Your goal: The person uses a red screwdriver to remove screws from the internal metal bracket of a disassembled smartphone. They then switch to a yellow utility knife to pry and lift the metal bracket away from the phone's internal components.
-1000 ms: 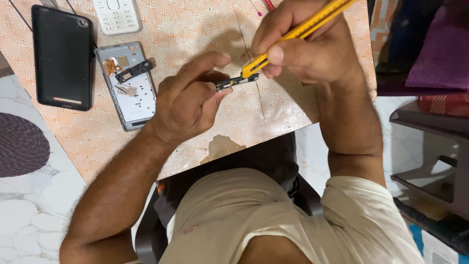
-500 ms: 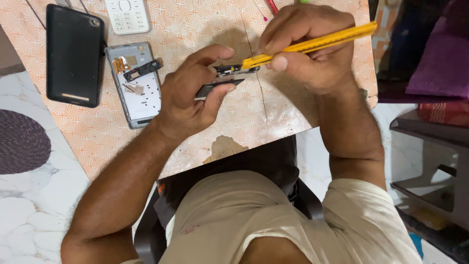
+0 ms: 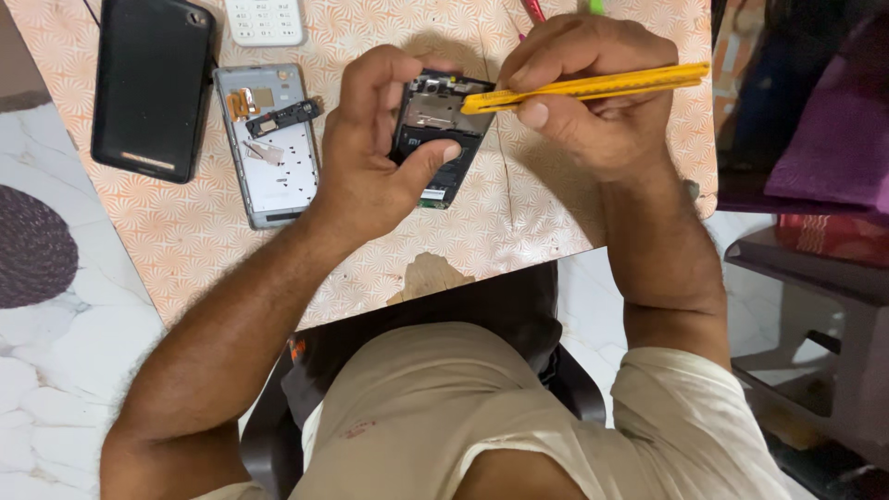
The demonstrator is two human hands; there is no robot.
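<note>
I'm gripping the opened phone body (image 3: 433, 139) in my left hand (image 3: 375, 157), right hand (image 3: 593, 102) clamping the yellow tool (image 3: 593, 86), prying at twelve o'clock; next needs gentle leverage.

A black phone (image 3: 153, 88) lay flat near the top left of the table (image 3: 204, 250). Its dark screen was a tall shape with round corners and a thin light strip near the bottom edge. Just right of it lay an opened grey phone shell (image 3: 269, 143), with a white patch that could have been a label inside. At the top edge sat a white keypad device (image 3: 266, 20), only partly in view. No boxes or signs were seen.
</note>
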